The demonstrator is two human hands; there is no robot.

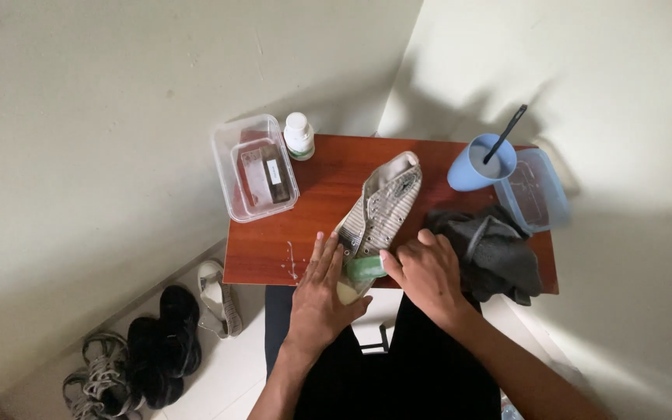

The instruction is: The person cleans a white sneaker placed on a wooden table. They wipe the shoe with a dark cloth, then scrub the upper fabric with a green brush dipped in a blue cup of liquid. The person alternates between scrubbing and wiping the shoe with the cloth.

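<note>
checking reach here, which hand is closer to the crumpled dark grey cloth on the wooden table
Right. The right hand touches the crumpled dark grey cloth at its left edge. The left hand rests beyond the grey canvas shoe, clearly apart from the cloth.

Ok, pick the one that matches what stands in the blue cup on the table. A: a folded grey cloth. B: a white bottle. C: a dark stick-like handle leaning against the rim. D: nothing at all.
C: a thin dark handle sticks up out of the blue cup and leans on its rim, while the white bottle and the grey cloth lie elsewhere on the table.
</note>
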